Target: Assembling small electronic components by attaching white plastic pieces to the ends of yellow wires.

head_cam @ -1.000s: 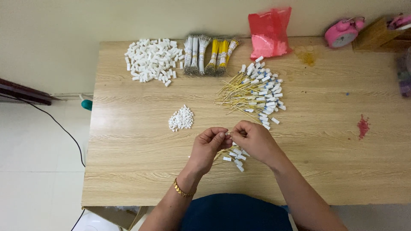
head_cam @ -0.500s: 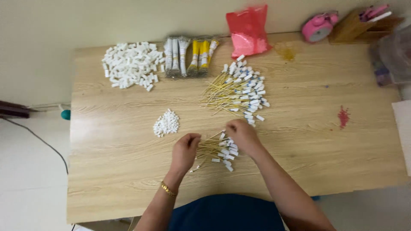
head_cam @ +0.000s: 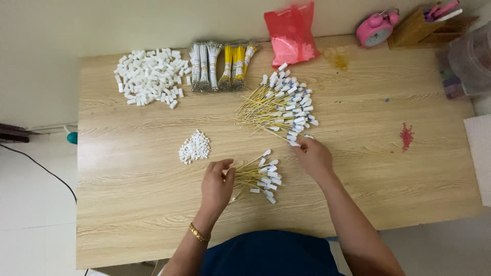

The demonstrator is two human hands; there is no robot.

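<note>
My left hand point(head_cam: 217, 185) rests on the wooden table point(head_cam: 128, 204), fingertips touching the left ends of a small bunch of yellow wires with white plugs point(head_cam: 258, 177). My right hand point(head_cam: 313, 156) reaches up to the near edge of a larger pile of the same yellow wires with white plugs point(head_cam: 279, 106), its fingertips pinching a white plug at the pile's edge. A small heap of tiny white pieces point(head_cam: 194, 147) lies left of my left hand. A gold bracelet point(head_cam: 197, 233) sits on my left wrist.
At the back left lies a heap of white connector housings point(head_cam: 149, 76), beside tied bundles of white and yellow wires point(head_cam: 221, 64). A red plastic bag point(head_cam: 290, 32), a pink alarm clock point(head_cam: 375, 27), a wooden holder point(head_cam: 419, 25) and a clear container point(head_cam: 470, 59) stand along the back.
My hands have parted. The wire they held together now lies with the small bunch, and my right hand has moved up to the larger pile. The camera view shifted.
</note>
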